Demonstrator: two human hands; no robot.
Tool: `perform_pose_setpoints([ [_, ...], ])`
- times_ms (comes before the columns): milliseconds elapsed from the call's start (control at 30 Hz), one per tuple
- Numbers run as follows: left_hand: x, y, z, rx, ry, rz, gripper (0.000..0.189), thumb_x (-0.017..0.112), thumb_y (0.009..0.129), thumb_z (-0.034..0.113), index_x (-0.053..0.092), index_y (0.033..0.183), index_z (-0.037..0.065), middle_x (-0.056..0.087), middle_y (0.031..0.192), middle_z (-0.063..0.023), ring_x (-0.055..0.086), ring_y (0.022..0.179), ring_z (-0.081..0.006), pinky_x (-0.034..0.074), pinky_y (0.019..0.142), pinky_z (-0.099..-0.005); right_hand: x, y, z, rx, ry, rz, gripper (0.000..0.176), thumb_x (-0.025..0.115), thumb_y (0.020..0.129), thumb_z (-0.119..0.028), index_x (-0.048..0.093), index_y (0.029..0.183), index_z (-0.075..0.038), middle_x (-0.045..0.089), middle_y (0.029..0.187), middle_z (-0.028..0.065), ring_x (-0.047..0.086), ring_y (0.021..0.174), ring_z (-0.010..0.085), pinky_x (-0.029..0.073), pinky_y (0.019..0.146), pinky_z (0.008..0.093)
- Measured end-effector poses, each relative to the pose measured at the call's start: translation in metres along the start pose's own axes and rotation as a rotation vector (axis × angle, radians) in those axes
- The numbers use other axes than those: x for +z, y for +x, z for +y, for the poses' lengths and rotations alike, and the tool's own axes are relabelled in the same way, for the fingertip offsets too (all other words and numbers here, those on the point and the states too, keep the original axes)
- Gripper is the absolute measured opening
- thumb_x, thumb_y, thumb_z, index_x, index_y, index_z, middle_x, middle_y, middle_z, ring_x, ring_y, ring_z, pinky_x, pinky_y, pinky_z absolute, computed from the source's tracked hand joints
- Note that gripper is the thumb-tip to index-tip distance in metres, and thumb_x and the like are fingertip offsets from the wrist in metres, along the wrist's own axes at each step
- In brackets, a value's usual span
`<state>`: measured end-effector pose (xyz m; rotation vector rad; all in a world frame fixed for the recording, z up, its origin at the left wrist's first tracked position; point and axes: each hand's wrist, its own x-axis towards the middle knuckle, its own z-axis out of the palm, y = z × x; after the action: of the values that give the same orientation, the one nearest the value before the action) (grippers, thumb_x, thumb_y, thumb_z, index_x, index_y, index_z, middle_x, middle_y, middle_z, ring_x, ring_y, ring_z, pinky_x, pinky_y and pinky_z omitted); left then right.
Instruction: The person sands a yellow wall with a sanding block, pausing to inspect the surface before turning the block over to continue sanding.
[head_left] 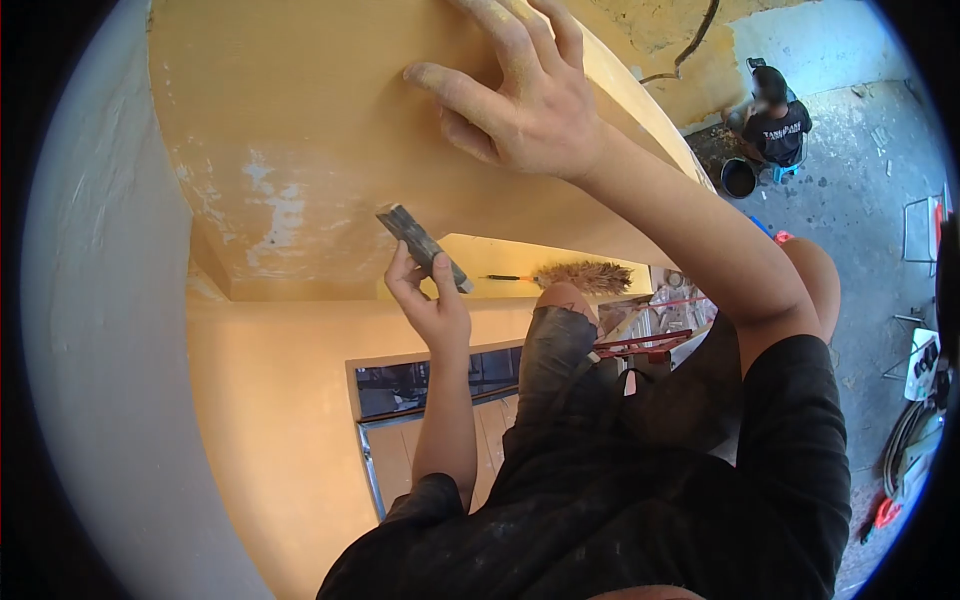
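Note:
My left hand (428,300) is closed on a dark rectangular sanding block (422,246), its thumb and fingers along the lower end. The block is tilted, with its upper end near the orange-yellow wall surface (330,120). Pale worn patches (275,210) mark that surface to the left of the block. Higher up, my right hand (520,110) rests against the same surface with its fingers spread and bent, dusted with yellow powder; nothing shows in it.
A feather duster (585,277) lies on a yellow ledge by my knee. Below is a window (440,385). On the floor (850,180) at the right, a person (778,125) sits by a black bucket (739,178). A white stool (922,365) stands farther down.

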<state>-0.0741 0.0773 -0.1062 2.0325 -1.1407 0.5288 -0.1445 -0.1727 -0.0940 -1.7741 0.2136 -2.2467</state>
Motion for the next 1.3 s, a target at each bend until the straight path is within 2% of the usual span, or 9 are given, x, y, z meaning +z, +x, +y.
perform_pose_setpoints([
  [33, -0.001, 0.001, -0.004, -0.013, -0.006, 0.017, 0.043, 0.058, 0.097, 0.011, 0.040, 0.134, 0.000, 0.053, 0.106, -0.0101, 0.054, 0.090, -0.0138, 0.048, 0.079, -0.0282, -0.001, 0.002, -0.001, 0.026, 0.023, -0.043, 0.035, 0.067, 0.076, -0.024, 0.064, 0.111, -0.018, 0.044, 0.141, 0.0268, 0.047, 0.127, 0.0386, 0.027, 0.108, 0.0507],
  [333, -0.001, -0.004, -0.006, -0.082, -0.053, 0.008, 0.045, 0.062, 0.094, 0.010, 0.041, 0.133, 0.001, 0.054, 0.107, -0.0111, 0.054, 0.094, -0.0161, 0.046, 0.084, -0.0316, 0.007, 0.000, 0.004, -0.020, 0.033, 0.035, 0.036, 0.067, 0.075, -0.025, 0.064, 0.110, -0.017, 0.044, 0.141, 0.0269, 0.047, 0.127, 0.0375, 0.027, 0.107, 0.0495],
  [567, 0.004, -0.006, -0.009, -0.050, -0.043, 0.026, 0.041, 0.057, 0.097, 0.011, 0.040, 0.134, 0.001, 0.054, 0.104, -0.0089, 0.053, 0.088, -0.0125, 0.047, 0.078, -0.0263, -0.005, 0.010, -0.004, 0.024, -0.031, -0.110, 0.027, 0.061, 0.082, -0.024, 0.064, 0.108, -0.017, 0.046, 0.139, 0.0280, 0.050, 0.124, 0.0376, 0.027, 0.107, 0.0487],
  [733, 0.002, -0.007, -0.014, -0.050, -0.045, 0.007, 0.041, 0.057, 0.098, 0.011, 0.040, 0.134, 0.001, 0.054, 0.104, -0.0087, 0.053, 0.089, -0.0117, 0.045, 0.077, -0.0250, 0.023, 0.006, 0.010, -0.129, -0.078, 0.187, 0.023, 0.055, 0.086, -0.024, 0.063, 0.107, -0.017, 0.047, 0.138, 0.0283, 0.051, 0.123, 0.0373, 0.027, 0.107, 0.0480],
  [867, 0.002, -0.005, -0.016, -0.082, -0.064, 0.014, 0.040, 0.057, 0.098, 0.012, 0.040, 0.133, 0.002, 0.054, 0.104, -0.0085, 0.053, 0.089, -0.0113, 0.045, 0.077, -0.0249, 0.008, 0.004, 0.002, 0.023, -0.027, -0.016, 0.022, 0.055, 0.087, -0.023, 0.063, 0.106, -0.017, 0.047, 0.138, 0.0287, 0.052, 0.122, 0.0373, 0.027, 0.107, 0.0477],
  [1133, 0.005, 0.008, -0.032, -0.076, -0.116, 0.116, 0.040, 0.056, 0.098, 0.011, 0.039, 0.133, 0.001, 0.056, 0.104, -0.0112, 0.055, 0.086, -0.0128, 0.049, 0.069, -0.0269, 0.017, -0.012, 0.024, -0.277, -0.265, 0.156, 0.029, 0.063, 0.078, -0.022, 0.066, 0.106, -0.016, 0.048, 0.136, 0.0298, 0.053, 0.121, 0.0384, 0.036, 0.099, 0.0492],
  [1167, 0.001, 0.013, -0.034, -0.044, -0.124, 0.144, 0.041, 0.057, 0.097, 0.010, 0.038, 0.133, 0.001, 0.056, 0.104, -0.0118, 0.055, 0.086, -0.0134, 0.050, 0.067, -0.0272, 0.011, -0.013, 0.011, -0.119, -0.136, 0.131, 0.030, 0.066, 0.073, -0.021, 0.067, 0.103, -0.016, 0.048, 0.135, 0.0304, 0.053, 0.120, 0.0396, 0.037, 0.097, 0.0494],
  [1267, -0.005, 0.043, -0.025, 0.093, 0.051, 0.254, 0.047, 0.060, 0.095, 0.008, 0.037, 0.135, 0.001, 0.055, 0.106, -0.0124, 0.055, 0.088, -0.0161, 0.050, 0.073, -0.0292, 0.000, -0.001, 0.005, -0.106, -0.249, -0.053, 0.032, 0.071, 0.070, -0.020, 0.067, 0.102, -0.017, 0.044, 0.137, 0.0323, 0.051, 0.120, 0.0431, 0.036, 0.097, 0.0534],
  [1300, -0.007, 0.056, -0.026, 0.189, 0.152, 0.314, 0.048, 0.061, 0.094, 0.008, 0.037, 0.135, 0.001, 0.054, 0.107, -0.0125, 0.055, 0.090, -0.0170, 0.050, 0.075, -0.0298, 0.000, 0.006, -0.003, -0.022, -0.215, -0.086, 0.040, 0.070, 0.067, -0.019, 0.070, 0.107, -0.021, 0.046, 0.140, 0.0234, 0.049, 0.124, 0.0323, 0.033, 0.103, 0.0444],
])
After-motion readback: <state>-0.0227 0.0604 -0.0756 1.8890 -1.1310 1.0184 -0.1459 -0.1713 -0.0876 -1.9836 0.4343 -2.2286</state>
